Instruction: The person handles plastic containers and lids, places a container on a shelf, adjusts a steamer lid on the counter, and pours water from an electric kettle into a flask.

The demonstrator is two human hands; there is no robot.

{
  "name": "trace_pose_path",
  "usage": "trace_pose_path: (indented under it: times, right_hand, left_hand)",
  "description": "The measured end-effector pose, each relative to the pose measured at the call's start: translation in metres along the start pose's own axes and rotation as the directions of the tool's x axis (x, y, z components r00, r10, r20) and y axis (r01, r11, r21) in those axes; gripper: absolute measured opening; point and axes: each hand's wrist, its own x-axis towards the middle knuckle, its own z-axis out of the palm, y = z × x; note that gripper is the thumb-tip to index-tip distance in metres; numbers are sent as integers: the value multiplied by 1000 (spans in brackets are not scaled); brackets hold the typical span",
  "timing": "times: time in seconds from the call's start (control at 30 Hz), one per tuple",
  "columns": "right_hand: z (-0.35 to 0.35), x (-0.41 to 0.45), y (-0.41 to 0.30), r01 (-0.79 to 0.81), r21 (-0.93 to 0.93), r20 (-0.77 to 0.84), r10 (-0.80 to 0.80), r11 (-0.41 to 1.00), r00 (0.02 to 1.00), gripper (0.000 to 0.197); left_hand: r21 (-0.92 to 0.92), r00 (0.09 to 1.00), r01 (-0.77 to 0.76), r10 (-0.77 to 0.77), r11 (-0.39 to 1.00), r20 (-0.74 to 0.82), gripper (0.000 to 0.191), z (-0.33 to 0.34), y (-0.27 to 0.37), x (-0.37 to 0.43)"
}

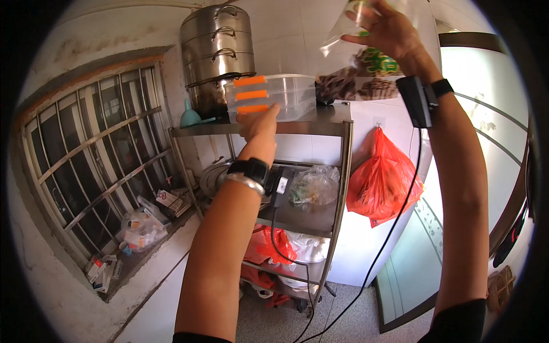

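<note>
At the front of the metal shelf's top, my left hand (259, 124) touches or nearly touches clear plastic containers (296, 96) with orange clips; whether its fingers grip them cannot be told. My right hand (386, 32) is raised at the upper right, fingers spread, against a clear plastic bag (343, 32) with green lettering and dark printed pictures. The hand covers part of the bag, so its hold is unclear. Behind the containers' left side stands a stacked steel steamer (218, 43), and a teal funnel (188, 115) lies beside it.
Below, the metal shelf (300, 128) holds a crumpled clear bag (317, 184) and red and white bags. A red plastic bag (381, 176) hangs on the wall hook. A barred window (94, 145) with a cluttered sill is at left. Black cables (386, 240) hang from the wrist devices.
</note>
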Motion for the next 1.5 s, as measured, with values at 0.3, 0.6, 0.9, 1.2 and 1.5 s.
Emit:
trace_pose_path:
  times: [0.3, 0.6, 0.9, 1.2, 1.5]
  right_hand:
    - [-3, 11, 81, -178, -462, -86, 156, 869, 984, 59]
    - [-24, 14, 135, -66, -709, -80, 12, 702, 997, 63]
    - [-50, -26, 136, -97, -810, -115, 6, 578, 993, 59]
    - [-78, -46, 146, -199, -916, -236, -66, 349, 970, 70]
    - [-65, -173, 122, -70, -948, -92, -57, 310, 994, 62]
  left_hand:
    - [253, 807, -590, 550, 767, 214, 52, -106, -129, -82]
    - [393, 934, -332, 240, 857, 265, 52, -250, -248, -146]
    - [541, 978, 0, -114, 841, 177, 46, -356, -314, -147]
    - [431, 961, 56, -165, 901, 221, 41, -370, -342, -115]
    - [236, 842, 81, -193, 968, 503, 22, -307, -358, -115]
